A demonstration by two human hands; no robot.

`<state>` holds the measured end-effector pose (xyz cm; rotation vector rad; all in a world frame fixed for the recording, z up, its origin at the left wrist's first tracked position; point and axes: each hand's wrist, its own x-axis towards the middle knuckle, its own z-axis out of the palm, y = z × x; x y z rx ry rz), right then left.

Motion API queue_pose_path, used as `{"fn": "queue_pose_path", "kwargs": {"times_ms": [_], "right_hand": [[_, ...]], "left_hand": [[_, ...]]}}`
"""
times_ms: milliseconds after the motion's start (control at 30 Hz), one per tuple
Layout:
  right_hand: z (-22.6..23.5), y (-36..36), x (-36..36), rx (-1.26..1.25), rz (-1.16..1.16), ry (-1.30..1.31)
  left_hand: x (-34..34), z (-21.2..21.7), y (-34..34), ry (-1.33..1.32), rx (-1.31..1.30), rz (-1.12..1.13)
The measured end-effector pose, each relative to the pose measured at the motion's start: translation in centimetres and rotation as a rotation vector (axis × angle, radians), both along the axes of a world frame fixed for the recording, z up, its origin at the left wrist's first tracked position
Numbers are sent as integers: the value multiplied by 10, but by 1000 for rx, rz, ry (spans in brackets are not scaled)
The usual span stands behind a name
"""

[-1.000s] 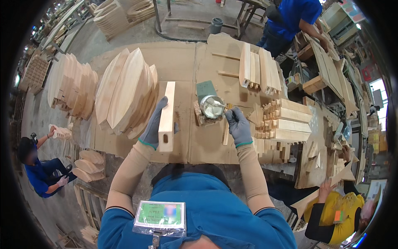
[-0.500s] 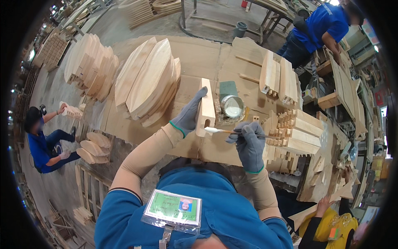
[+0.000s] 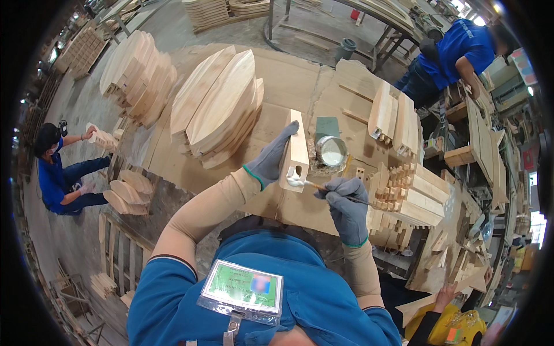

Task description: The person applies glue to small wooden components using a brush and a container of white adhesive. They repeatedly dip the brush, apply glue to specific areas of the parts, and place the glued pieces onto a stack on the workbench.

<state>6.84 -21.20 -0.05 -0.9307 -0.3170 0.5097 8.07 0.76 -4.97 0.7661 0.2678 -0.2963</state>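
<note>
My left hand (image 3: 271, 158), in a grey glove, grips a long pale wooden block (image 3: 298, 149) and holds it on end above the workbench. The block's near end has slots cut into it. My right hand (image 3: 345, 202), also gloved, holds a thin brush (image 3: 323, 187) whose tip touches that slotted end, where white glue sits. Just beyond the block stands an open tin of white glue (image 3: 332, 151) on a green pad.
Curved oval boards (image 3: 222, 106) are stacked left of the block, and more stacks (image 3: 138, 75) lie farther left. Slotted blocks (image 3: 407, 199) pile up at my right. A person in blue (image 3: 57, 173) crouches at left; another in blue (image 3: 456, 52) works at the far right.
My right hand left the glue tin and carried the brush to the block's slotted end. My left hand tilted the block up toward me.
</note>
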Motion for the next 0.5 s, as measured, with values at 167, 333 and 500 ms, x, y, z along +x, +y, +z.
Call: {"fn": "queue_pose_path", "kwargs": {"times_ms": [167,333,500], "right_hand": [[6,-4,0,20,58,70],[11,7,8,-2,-66,88],[-1,-7,-2,-3,123,78]], "left_hand": [[0,-7,-1,24,-95,37],[1,-7,-2,5,-119,30],[1,-14,6,-24,-107,33]]}}
